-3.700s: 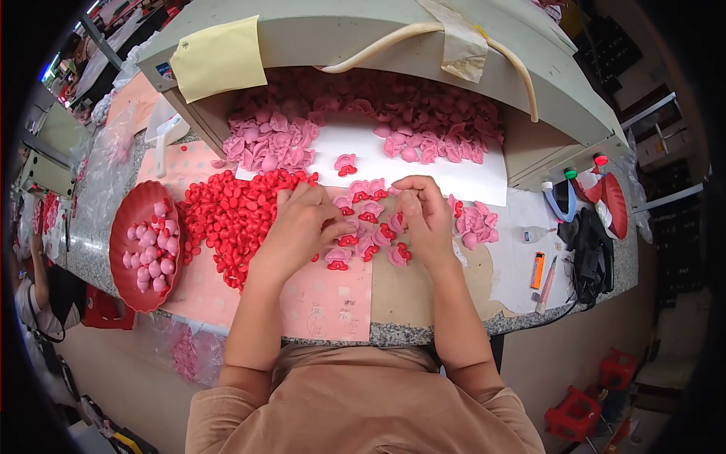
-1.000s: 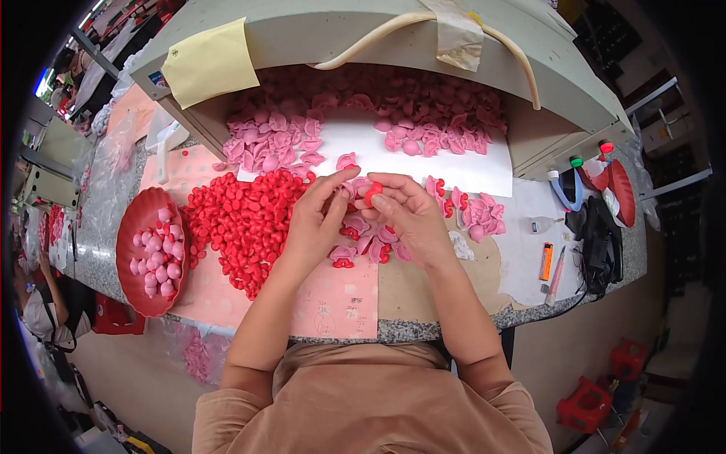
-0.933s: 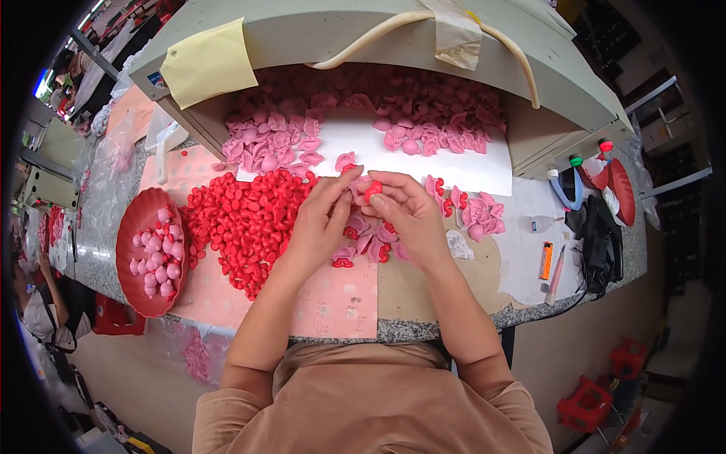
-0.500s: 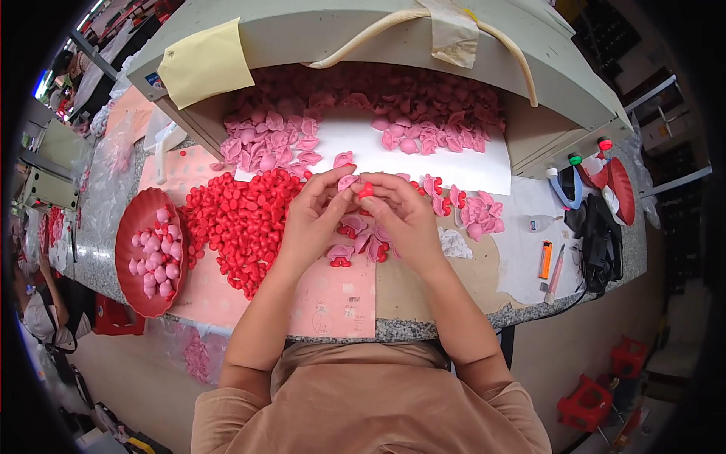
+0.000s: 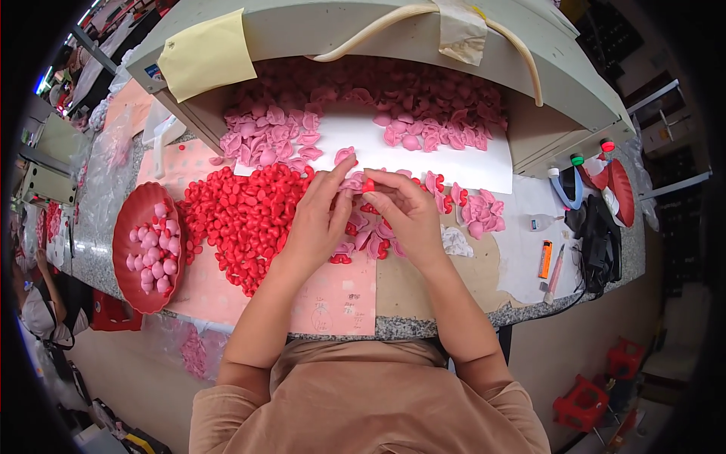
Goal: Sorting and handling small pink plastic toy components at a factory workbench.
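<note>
My left hand (image 5: 316, 221) pinches a small pink cup-shaped piece (image 5: 353, 181) between thumb and fingers, its index finger raised. Close against it, my right hand (image 5: 408, 219) grips a small glossy red rounded piece (image 5: 368, 185) in its fingertips. Whether the two pieces are joined cannot be told. Under and around my hands lie pink pieces with red parts on them (image 5: 376, 238), partly hidden by my fingers. To the left spreads a big heap of loose red pieces (image 5: 242, 219). One more pink piece (image 5: 344, 156) lies just beyond my left fingertips.
A grey metal housing (image 5: 393, 38) arches over heaps of pink pieces (image 5: 272, 132) on white paper (image 5: 348, 136). At the left stands a red scalloped dish (image 5: 125, 265) with pink-and-red pieces. An orange lighter (image 5: 544, 259), a brush (image 5: 556, 272) and a black cable bundle (image 5: 601, 242) lie right.
My left index finger has lifted away from the pink piece. The two hands stay close together at nearly the same spot, and the view has shifted slightly.
</note>
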Demonstrator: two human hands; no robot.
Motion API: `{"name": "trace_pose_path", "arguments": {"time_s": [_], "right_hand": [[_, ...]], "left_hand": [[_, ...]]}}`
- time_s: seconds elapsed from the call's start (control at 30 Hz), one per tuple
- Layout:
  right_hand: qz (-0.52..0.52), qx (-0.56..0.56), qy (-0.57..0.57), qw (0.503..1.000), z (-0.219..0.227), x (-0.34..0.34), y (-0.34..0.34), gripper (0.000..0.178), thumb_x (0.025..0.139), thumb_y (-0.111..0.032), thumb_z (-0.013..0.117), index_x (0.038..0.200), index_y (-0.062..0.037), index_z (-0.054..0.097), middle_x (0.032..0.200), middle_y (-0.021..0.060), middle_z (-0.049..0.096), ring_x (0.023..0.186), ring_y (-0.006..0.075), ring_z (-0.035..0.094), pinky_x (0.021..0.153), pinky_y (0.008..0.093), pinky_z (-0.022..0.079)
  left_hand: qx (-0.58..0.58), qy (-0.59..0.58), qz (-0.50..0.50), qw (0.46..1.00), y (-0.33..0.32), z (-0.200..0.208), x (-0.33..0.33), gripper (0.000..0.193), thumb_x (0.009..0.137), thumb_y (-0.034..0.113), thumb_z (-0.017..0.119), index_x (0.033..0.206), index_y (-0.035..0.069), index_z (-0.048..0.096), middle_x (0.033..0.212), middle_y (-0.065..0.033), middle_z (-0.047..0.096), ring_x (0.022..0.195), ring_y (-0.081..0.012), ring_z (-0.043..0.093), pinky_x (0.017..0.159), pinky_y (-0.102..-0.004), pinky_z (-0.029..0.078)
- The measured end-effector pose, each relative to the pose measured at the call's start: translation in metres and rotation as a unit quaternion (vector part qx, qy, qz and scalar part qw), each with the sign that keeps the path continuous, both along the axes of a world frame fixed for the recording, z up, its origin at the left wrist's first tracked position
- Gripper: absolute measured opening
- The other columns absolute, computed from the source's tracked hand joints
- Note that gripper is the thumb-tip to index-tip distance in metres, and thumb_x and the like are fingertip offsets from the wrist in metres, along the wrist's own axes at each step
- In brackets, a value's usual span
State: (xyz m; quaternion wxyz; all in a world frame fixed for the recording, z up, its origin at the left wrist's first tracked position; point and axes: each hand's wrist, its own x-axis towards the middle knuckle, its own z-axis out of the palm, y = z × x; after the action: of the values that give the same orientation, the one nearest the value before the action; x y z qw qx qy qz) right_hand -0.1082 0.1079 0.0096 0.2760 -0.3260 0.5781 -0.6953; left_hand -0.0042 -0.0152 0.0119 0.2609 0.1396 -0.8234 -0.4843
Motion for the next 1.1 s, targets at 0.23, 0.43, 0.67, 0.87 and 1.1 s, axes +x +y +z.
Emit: {"name": "trace_pose_path", "arguments": {"time_s": [0.23,0.43,0.67,0.87,1.1], "right_hand": [[0.011,0.008,-0.007,1.0,-0.001,0.004,-0.002,0.03,0.088,0.002,0.057,0.118,0.0014,0.056,0.112,0.0082,0.06,0.101,0.0134,0.059,0.088,0.025,0.049],[0.014,0.017,-0.023,0.999,-0.003,0.006,-0.004,0.03,0.09,0.002,0.054,0.119,0.0025,0.054,0.112,0.0095,0.059,0.102,0.014,0.059,0.089,0.0259,0.048],[0.027,0.003,-0.147,0.989,-0.002,0.003,-0.005,0.027,0.092,-0.008,0.055,0.118,0.0001,0.051,0.109,0.0081,0.06,0.096,0.0134,0.06,0.085,0.026,0.05],[0.03,0.002,-0.13,0.991,-0.008,0.005,-0.008,0.026,0.093,-0.012,0.054,0.117,-0.001,0.051,0.105,0.0063,0.059,0.09,0.012,0.059,0.081,0.0266,0.052],[0.075,0.037,-0.138,0.987,-0.006,0.0,-0.002,0.024,0.095,-0.014,0.053,0.114,0.0001,0.052,0.102,0.005,0.058,0.09,0.0108,0.059,0.08,0.0264,0.052]], "left_hand": [[0.087,-0.008,0.059,0.994,-0.003,-0.003,0.002,0.019,0.087,0.005,0.058,0.105,-0.001,0.057,0.087,-0.0107,0.062,0.071,-0.0161,0.063,0.061,-0.027,0.052],[-0.018,0.047,0.04,0.998,0.001,-0.002,0.001,0.016,0.088,0.008,0.059,0.101,-0.001,0.06,0.086,-0.0107,0.06,0.072,-0.0164,0.062,0.058,-0.0272,0.052],[0.055,0.049,0.017,0.997,0.003,0.008,0.001,0.017,0.09,0.012,0.056,0.101,-0.001,0.057,0.084,-0.0127,0.058,0.076,-0.0221,0.061,0.059,-0.0328,0.051],[-0.111,-0.045,0.028,0.992,-0.001,0.006,0.002,0.019,0.094,0.017,0.048,0.091,-0.001,0.049,0.081,-0.0192,0.054,0.075,-0.0365,0.054,0.067,-0.0451,0.043],[-0.14,-0.014,0.012,0.99,-0.001,0.004,0.003,0.018,0.094,0.016,0.048,0.09,-0.002,0.048,0.08,-0.0192,0.051,0.075,-0.0372,0.052,0.066,-0.0456,0.043]]}}
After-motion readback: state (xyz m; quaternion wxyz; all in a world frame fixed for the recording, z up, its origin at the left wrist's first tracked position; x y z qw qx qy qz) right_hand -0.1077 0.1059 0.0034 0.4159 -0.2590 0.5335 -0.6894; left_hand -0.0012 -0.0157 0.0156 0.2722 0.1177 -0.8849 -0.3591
